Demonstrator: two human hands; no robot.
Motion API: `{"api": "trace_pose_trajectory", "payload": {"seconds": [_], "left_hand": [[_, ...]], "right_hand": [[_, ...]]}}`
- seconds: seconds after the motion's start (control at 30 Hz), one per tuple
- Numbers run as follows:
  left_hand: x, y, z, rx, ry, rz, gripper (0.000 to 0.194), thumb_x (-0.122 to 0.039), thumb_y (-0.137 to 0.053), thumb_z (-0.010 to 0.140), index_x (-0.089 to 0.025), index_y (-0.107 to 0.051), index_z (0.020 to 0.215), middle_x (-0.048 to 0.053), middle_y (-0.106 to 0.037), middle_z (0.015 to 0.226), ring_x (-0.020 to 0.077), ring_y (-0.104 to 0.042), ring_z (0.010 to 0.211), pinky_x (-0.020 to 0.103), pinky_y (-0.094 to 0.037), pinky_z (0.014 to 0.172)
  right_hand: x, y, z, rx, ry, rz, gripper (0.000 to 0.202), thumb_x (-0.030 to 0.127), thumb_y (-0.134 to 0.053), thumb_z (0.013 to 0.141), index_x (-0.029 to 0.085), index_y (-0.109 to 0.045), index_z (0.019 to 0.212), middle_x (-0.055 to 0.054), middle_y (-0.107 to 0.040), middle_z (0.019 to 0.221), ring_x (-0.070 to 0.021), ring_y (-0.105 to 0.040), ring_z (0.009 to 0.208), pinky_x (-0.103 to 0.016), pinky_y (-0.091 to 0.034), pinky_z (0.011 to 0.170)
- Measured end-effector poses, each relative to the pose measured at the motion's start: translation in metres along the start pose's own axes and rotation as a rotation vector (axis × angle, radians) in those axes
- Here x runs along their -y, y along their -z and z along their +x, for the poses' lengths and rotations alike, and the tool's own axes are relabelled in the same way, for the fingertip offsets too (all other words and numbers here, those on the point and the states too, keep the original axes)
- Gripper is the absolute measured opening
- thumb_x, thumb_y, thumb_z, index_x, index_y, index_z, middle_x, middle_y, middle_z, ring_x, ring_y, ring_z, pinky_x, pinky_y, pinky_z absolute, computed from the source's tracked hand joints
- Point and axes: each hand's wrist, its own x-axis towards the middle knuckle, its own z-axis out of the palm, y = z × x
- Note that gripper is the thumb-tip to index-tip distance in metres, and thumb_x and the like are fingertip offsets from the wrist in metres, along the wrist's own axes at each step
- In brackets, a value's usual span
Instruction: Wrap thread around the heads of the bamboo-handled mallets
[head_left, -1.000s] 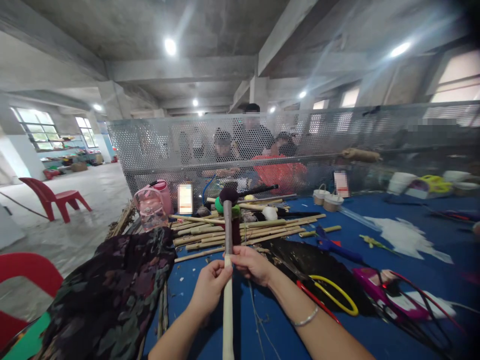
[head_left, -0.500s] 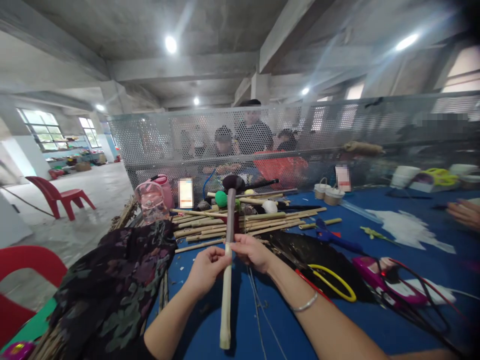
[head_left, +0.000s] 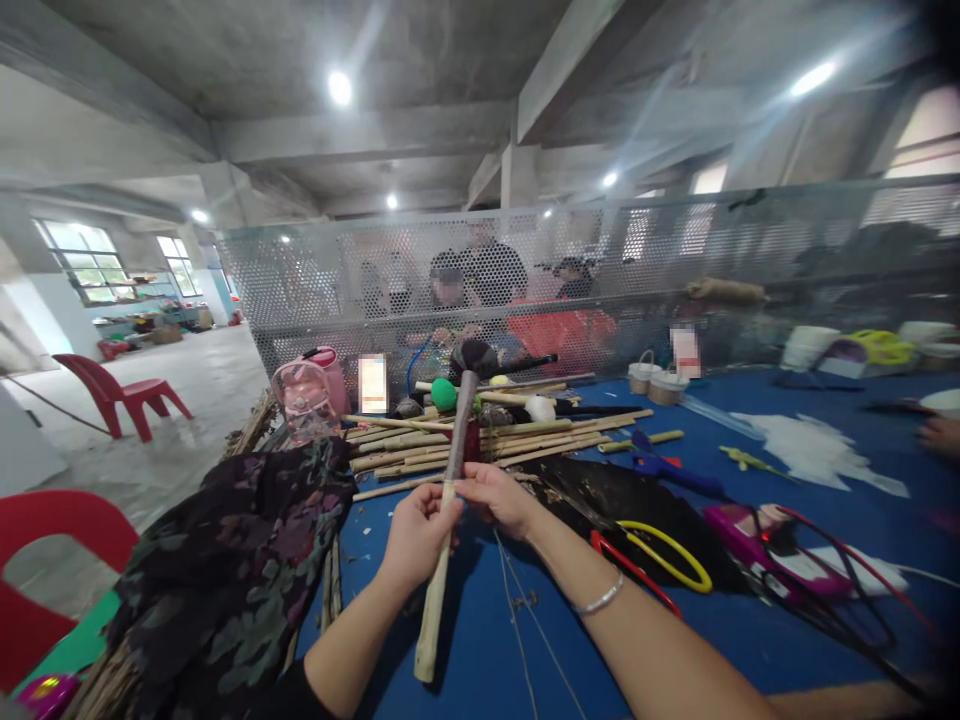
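A pale wooden stick [head_left: 433, 620] with a grey-brown wrapped upper part [head_left: 461, 430] slants up in front of me. A dark rounded head shows at its top end; whether it is joined to the stick I cannot tell. My left hand [head_left: 418, 535] is closed round the pale part, just below where the wrap begins. On the other side, my right hand [head_left: 499, 500] pinches the stick at that same joint, with some fingertips hidden. Thin wires [head_left: 514, 615] trail over the blue table [head_left: 480, 640] below my right hand.
Several loose sticks [head_left: 420, 460], a green ball [head_left: 443, 394] and a white ball [head_left: 540, 408] lie beyond my hands. Dark floral cloth [head_left: 225, 560] is at left. Yellow- and red-handled scissors [head_left: 667, 555] and a magenta device [head_left: 780, 570] sit right. Another person's hand [head_left: 941, 435] shows far right.
The stick has tilted, its lower end swinging left and its upper end slightly right. Both hands stay on it. At far right, the other person's hand has drawn back toward the edge.
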Motion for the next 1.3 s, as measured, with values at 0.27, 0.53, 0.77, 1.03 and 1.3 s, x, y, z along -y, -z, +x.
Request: {"api": "trace_pose_trajectory", "payload": {"seconds": [0.27, 0.53, 0.77, 1.03, 1.3], "left_hand": [[0.009, -0.003, -0.001, -0.015, 0.038, 0.037, 0.041, -0.045, -0.058, 0.07, -0.014, -0.052, 0.097, 0.0, -0.057, 0.065, 0.0065, -0.048, 0.041, 0.017, -0.036, 0.038], [0.0, -0.006, -0.005, -0.07, 0.006, 0.062, 0.035, -0.038, -0.061, 0.068, -0.014, -0.054, 0.092, -0.003, -0.056, 0.063, 0.0061, -0.046, 0.04, 0.017, -0.037, 0.038], [0.009, -0.009, -0.005, 0.053, 0.134, -0.111, 0.037, -0.047, -0.054, 0.072, -0.014, -0.05, 0.087, 0.003, -0.059, 0.076, 0.0077, -0.054, 0.048, 0.018, -0.041, 0.042], [0.008, -0.012, -0.005, -0.003, 0.115, -0.088, 0.037, -0.053, -0.053, 0.072, -0.018, -0.044, 0.081, -0.009, -0.039, 0.051, 0.0026, -0.028, 0.032, 0.015, -0.023, 0.029], [0.008, -0.007, -0.007, -0.013, 0.057, 0.07, 0.041, -0.055, -0.046, 0.075, -0.016, -0.05, 0.085, -0.001, -0.054, 0.062, 0.0075, -0.045, 0.042, 0.019, -0.033, 0.041]], "right_hand": [[-0.004, 0.0, 0.002, -0.113, 0.046, -0.077, 0.035, 0.037, -0.072, 0.06, 0.012, -0.054, 0.076, 0.001, -0.056, 0.058, -0.0084, -0.049, 0.047, -0.02, -0.035, 0.045], [-0.004, 0.001, 0.001, -0.084, 0.011, -0.007, 0.036, 0.039, -0.07, 0.062, 0.013, -0.054, 0.081, 0.005, -0.05, 0.053, -0.0032, -0.034, 0.038, -0.018, -0.024, 0.039], [-0.009, -0.001, 0.002, -0.103, -0.022, -0.006, 0.035, 0.039, -0.07, 0.06, 0.014, -0.049, 0.071, 0.002, -0.054, 0.056, -0.0057, -0.042, 0.041, -0.018, -0.026, 0.04], [-0.008, -0.004, 0.002, -0.034, -0.038, 0.043, 0.036, 0.039, -0.07, 0.062, 0.012, -0.052, 0.077, 0.001, -0.056, 0.06, -0.0074, -0.05, 0.048, -0.018, -0.032, 0.044], [-0.007, 0.0, 0.003, -0.033, -0.013, -0.002, 0.035, 0.038, -0.071, 0.059, 0.012, -0.053, 0.074, 0.0, -0.057, 0.06, -0.0081, -0.049, 0.046, -0.02, -0.032, 0.045]]}}
